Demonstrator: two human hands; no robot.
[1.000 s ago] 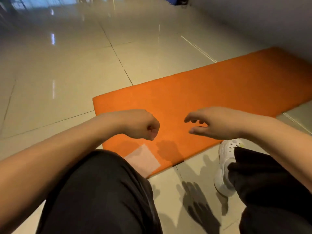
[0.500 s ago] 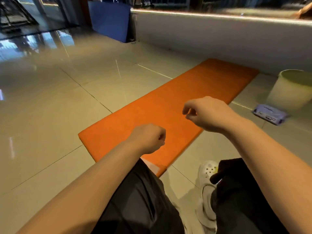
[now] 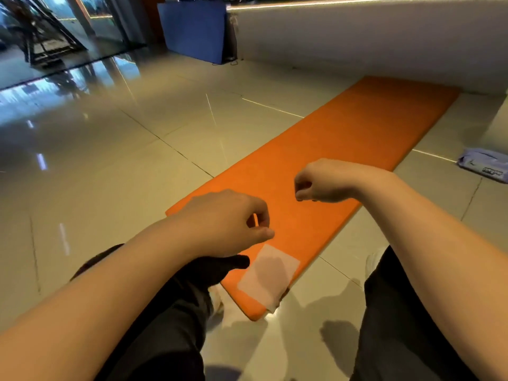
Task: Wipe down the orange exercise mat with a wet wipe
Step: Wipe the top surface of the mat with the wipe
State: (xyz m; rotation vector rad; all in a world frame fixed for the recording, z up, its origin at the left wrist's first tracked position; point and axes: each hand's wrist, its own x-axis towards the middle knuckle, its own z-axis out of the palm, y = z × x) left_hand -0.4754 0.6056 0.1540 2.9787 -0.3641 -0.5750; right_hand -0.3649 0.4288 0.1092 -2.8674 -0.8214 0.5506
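Observation:
The orange exercise mat lies on the tiled floor and runs from in front of my knees to the white wall at the upper right. A thin white wet wipe lies flat on the mat's near corner, its lower end hanging over the edge. My left hand hovers just above and left of the wipe with its fingers curled, holding nothing. My right hand hovers over the mat farther along, curled into a loose fist, also holding nothing. Neither hand touches the wipe.
A purple pack of wipes lies on the floor right of the mat. A blue panel leans at the far wall. My knees in dark trousers flank the mat's near end, beside a white shoe. Glossy tiles spread to the left.
My view has lifted and turned along the mat. My right hand's fingers have curled in. My left hand has loosened from a tight fist. The wipe has stayed on the corner.

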